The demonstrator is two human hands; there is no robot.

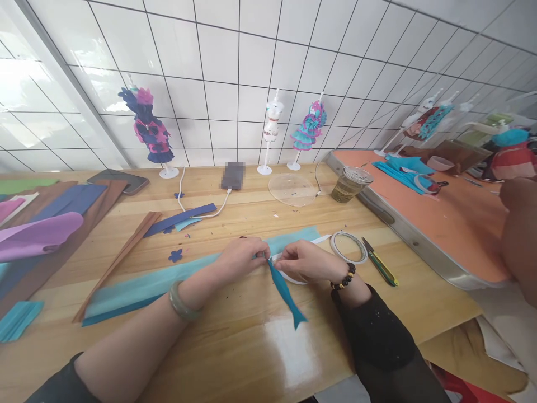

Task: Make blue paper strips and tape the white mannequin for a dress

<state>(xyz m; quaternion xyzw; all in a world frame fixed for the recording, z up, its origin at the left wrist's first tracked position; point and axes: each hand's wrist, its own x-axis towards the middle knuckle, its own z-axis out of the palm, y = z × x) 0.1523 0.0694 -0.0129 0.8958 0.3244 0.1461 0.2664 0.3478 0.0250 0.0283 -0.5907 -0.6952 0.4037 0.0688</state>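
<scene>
My left hand [243, 258] is closed in a pinch at the gathered top end of a teal crepe paper piece [285, 291]. The piece hangs down toward me, narrow, with a forked lower end. Close beside it, my right hand [308, 261] has its thumb and fingers pressed together near the same end; what they hold is hidden. A white curved band [293, 278] shows under the right hand. Behind both hands lies a long light-blue crepe paper strip [176, 280]. To the right are a roll of tape [349, 247] and yellow-green thread snips [381, 263].
A lidded cup [351, 183] and a clear round lid [292, 189] stand farther back. Small dress forms [272, 131] line the tiled wall. Coloured paper sheets [46, 240] and a phone [119, 181] lie at left. An orange-topped table [423, 224] adjoins at right, with another person's arm [520, 240].
</scene>
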